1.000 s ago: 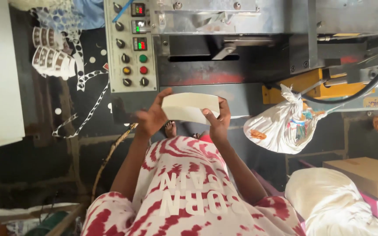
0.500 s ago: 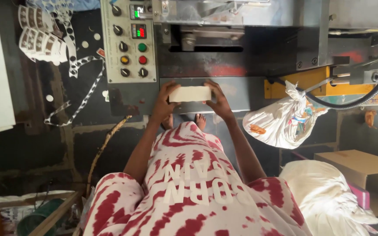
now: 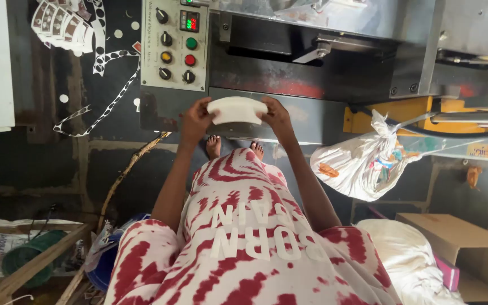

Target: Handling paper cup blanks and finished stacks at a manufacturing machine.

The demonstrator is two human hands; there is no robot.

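I hold a white, curved stack of flat paper blanks (image 3: pixel 236 109) between both hands, in front of a grey metal machine (image 3: pixel 334 68). My left hand (image 3: pixel 195 120) grips its left end and my right hand (image 3: pixel 278 117) grips its right end. The stack is level, just below the machine's dark opening (image 3: pixel 266 48). A control panel (image 3: pixel 176 42) with knobs, coloured buttons and a small display sits just up and left of my left hand. My bare feet (image 3: pixel 234 148) show below the stack.
A tied white plastic bag (image 3: pixel 362 161) hangs at the right near a yellow machine part. A cardboard box (image 3: pixel 458 248) and a white sack (image 3: pixel 408 260) lie at lower right. Punched paper scrap strips (image 3: pixel 94 68) and printed blanks (image 3: pixel 60 22) lie at upper left. A wooden frame (image 3: pixel 35 260) is at lower left.
The stack, held in both hands, dropped slightly and turned edge-on half a second ago, then tilted back so its broad face shows. The view has shifted a little.
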